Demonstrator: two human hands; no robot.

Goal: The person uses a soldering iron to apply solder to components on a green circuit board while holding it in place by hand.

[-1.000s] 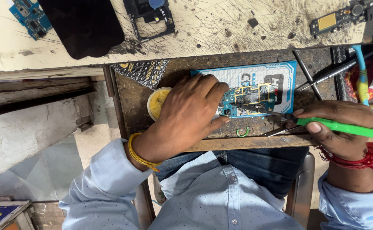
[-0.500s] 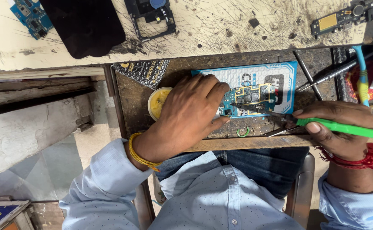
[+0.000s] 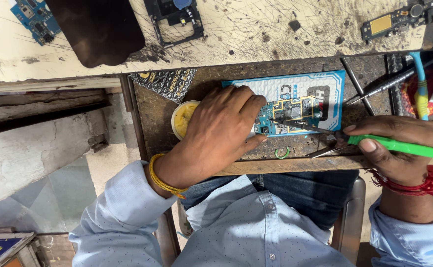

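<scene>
On the worn wooden worktop [image 3: 206, 84], a small circuit board [image 3: 289, 115] lies on a blue printed mat [image 3: 325, 86]. Left hand [image 3: 216, 133] presses down on the board's left edge, fingers [image 3: 248, 106] spread flat, gripping nothing. Right hand [image 3: 399, 148] has its fingers closed round a green-handled soldering iron [image 3: 404, 147], tip touching the board. Beside the left hand sits a yellow flux tin [image 3: 182, 118].

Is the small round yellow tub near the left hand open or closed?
Open: the yellow tub has no lid, and yellow paste shows inside. The left hand hides its right edge.
</scene>
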